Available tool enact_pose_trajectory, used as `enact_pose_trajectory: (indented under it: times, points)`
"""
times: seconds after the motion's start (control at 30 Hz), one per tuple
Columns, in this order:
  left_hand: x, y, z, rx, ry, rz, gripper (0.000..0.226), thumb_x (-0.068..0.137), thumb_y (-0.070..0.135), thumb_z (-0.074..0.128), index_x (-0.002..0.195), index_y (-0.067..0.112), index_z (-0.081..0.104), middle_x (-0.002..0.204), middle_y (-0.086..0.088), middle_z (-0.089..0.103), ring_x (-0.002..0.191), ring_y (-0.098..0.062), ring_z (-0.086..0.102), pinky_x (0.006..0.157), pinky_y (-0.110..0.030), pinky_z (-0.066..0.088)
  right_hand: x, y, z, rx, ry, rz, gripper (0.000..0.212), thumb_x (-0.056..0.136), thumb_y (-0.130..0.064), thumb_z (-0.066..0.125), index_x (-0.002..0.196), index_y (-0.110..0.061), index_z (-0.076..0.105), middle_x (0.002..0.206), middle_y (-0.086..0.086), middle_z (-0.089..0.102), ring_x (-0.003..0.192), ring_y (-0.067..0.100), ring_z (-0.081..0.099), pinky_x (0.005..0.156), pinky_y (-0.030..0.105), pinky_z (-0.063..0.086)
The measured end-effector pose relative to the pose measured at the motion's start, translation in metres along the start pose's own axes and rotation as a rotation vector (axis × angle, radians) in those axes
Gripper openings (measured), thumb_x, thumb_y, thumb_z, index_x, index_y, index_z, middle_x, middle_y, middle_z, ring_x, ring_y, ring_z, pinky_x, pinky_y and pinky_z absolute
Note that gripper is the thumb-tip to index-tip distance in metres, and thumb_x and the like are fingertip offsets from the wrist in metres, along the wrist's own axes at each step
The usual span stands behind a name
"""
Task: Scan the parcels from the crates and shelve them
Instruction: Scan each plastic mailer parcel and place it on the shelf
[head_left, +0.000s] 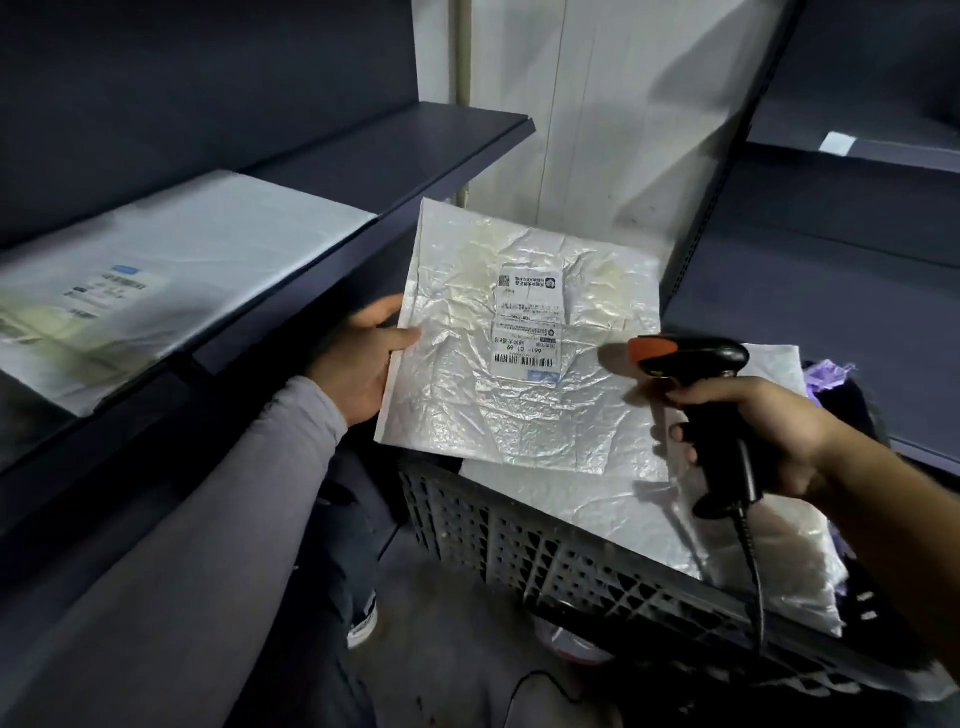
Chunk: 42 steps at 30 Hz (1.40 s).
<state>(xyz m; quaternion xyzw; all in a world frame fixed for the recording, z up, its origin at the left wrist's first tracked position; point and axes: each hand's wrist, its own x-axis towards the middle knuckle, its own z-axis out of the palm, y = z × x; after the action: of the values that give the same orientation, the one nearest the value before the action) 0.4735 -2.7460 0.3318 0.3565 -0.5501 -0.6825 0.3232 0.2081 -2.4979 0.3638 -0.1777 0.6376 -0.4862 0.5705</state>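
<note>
From the head view, the left hand (358, 364) pinches the near-left edge of a flat white parcel (519, 364), thumb on top, holding it level above the crate (545, 556) with its label (527, 325) face up, probably so the barcode can be read. The right hand (753, 436) is curled round the grip of a black scanner (696, 374), whose orange nose points toward that label. More white parcels lie in the crate beneath. Left of the crate, a shelf (395, 156) already carries parcels.

Shoe (363, 618) on concrete floor (457, 613)
</note>
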Motion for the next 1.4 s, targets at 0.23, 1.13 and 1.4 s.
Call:
enact_pose_trajectory:
  times: [0.23, 1.13, 1.4]
  points:
    - [-0.024, 0.038, -0.032, 0.083, -0.007, -0.117, 0.039, 0.102, 0.001, 0.056, 0.135, 0.020, 0.063, 0.120, -0.008, 0.075, 0.091, -0.023, 0.075, 0.078, -0.038, 0.061, -0.009, -0.041, 0.027, -0.099, 0.069, -0.260, 0.022, 0.100, -0.002, 0.051, 0.113, -0.005, 0.068, 0.073, 0.004, 0.076, 0.050, 0.014, 0.066, 0.048, 0.025, 0.052]
    - [-0.079, 0.104, -0.185, 0.650, 0.745, 0.061, 0.094, 0.065, 0.027, 0.058, 0.157, 0.018, 0.043, 0.152, -0.004, 0.054, 0.137, -0.023, 0.053, 0.116, -0.038, 0.043, 0.138, -0.127, 0.289, -0.329, -0.321, -0.216, 0.038, 0.089, -0.013, 0.058, 0.121, -0.022, 0.078, 0.083, 0.007, 0.051, 0.062, 0.020, 0.045, 0.058, 0.030, 0.038]
    - [-0.075, 0.073, -0.178, 1.467, 0.446, -0.080, 0.070, 0.096, 0.071, 0.038, 0.160, 0.045, 0.027, 0.174, -0.001, 0.011, 0.159, -0.032, 0.008, 0.127, -0.057, 0.007, 0.168, -0.137, 0.325, -0.394, -0.361, -0.293, 0.030, 0.094, -0.006, 0.061, 0.114, -0.017, 0.080, 0.099, 0.007, 0.064, 0.065, 0.019, 0.056, 0.055, 0.031, 0.047]
